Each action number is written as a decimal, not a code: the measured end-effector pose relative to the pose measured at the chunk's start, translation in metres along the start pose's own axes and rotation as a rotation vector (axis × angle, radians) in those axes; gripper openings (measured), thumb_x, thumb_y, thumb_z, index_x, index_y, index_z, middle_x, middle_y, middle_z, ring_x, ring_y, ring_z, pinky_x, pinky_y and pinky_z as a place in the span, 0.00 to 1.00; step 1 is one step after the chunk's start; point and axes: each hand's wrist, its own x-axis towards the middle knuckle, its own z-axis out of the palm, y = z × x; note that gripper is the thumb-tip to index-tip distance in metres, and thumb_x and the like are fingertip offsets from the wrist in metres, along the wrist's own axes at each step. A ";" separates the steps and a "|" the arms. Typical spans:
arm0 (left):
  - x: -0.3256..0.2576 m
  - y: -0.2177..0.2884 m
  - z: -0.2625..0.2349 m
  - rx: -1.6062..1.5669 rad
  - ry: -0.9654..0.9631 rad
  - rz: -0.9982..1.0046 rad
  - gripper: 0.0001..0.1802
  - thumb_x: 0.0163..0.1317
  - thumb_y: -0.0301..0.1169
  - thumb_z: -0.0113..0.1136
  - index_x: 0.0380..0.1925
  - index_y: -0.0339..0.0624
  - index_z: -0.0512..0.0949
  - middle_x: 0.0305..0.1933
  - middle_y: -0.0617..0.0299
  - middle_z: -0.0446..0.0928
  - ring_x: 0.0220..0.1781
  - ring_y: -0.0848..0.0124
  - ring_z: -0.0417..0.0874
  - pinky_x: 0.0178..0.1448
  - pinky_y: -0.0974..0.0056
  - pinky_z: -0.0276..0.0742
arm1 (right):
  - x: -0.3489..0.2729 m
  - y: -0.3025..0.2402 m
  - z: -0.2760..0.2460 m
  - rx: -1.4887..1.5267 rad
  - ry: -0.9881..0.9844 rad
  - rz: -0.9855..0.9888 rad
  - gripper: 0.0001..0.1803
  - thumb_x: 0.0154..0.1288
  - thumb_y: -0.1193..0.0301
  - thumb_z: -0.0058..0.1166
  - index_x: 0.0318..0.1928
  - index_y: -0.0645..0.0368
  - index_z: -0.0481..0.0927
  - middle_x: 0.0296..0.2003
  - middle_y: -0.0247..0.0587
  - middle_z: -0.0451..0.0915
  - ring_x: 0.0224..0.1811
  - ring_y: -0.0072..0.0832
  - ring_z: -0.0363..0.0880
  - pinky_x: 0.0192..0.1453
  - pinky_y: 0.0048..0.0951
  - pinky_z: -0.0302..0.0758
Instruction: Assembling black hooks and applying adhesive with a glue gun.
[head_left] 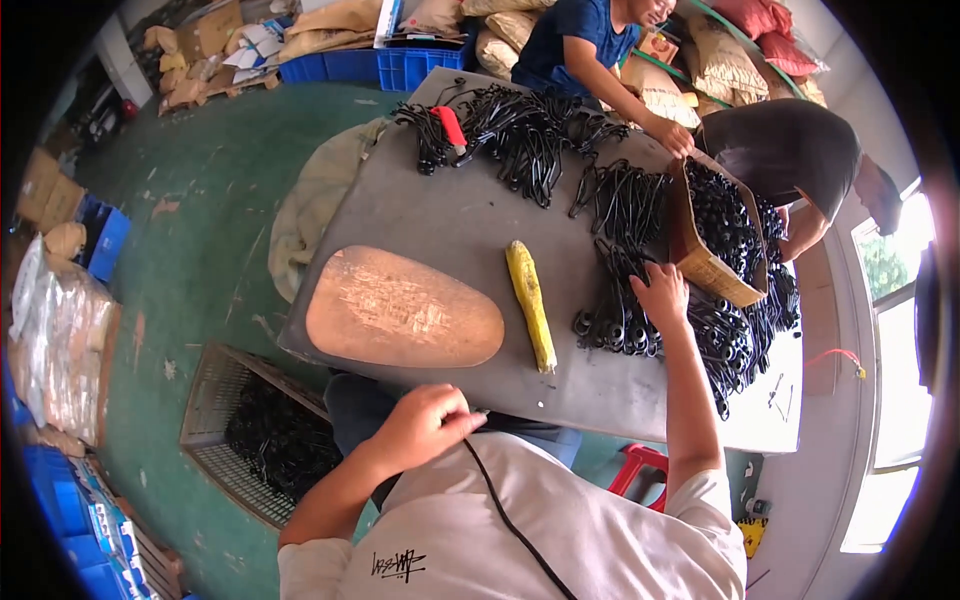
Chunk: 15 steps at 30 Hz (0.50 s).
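My left hand [428, 424] is closed just off the table's near edge, thumb and fingers pressed together. A small end shows at its fingertips, too small to name. A black cord [500, 505] runs from beside this hand down over my shirt. My right hand [662, 297] reaches across the table with fingers apart, resting on a bundle of black wire hooks with round eyelet ends [622, 322]. Left of that bundle lies a yellow wrapped stick [530, 306]. A worn, rounded wooden board [405, 308] lies at the table's near left.
Opposite me, a person in a blue shirt [560, 45] touches an open cardboard box [715, 270] full of black hooks. More hooks [520, 140] and a red-handled tool [449, 128] lie at the table's far side. A plastic crate [215, 400] stands on the floor at left, a red stool [640, 470] at right.
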 end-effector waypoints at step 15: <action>0.038 -0.017 0.011 -0.313 0.213 -0.142 0.16 0.67 0.31 0.62 0.53 0.39 0.74 0.39 0.63 0.79 0.40 0.76 0.78 0.49 0.68 0.76 | -0.044 -0.041 -0.029 0.143 0.366 -0.219 0.07 0.66 0.71 0.56 0.39 0.61 0.74 0.33 0.49 0.78 0.38 0.49 0.78 0.45 0.45 0.73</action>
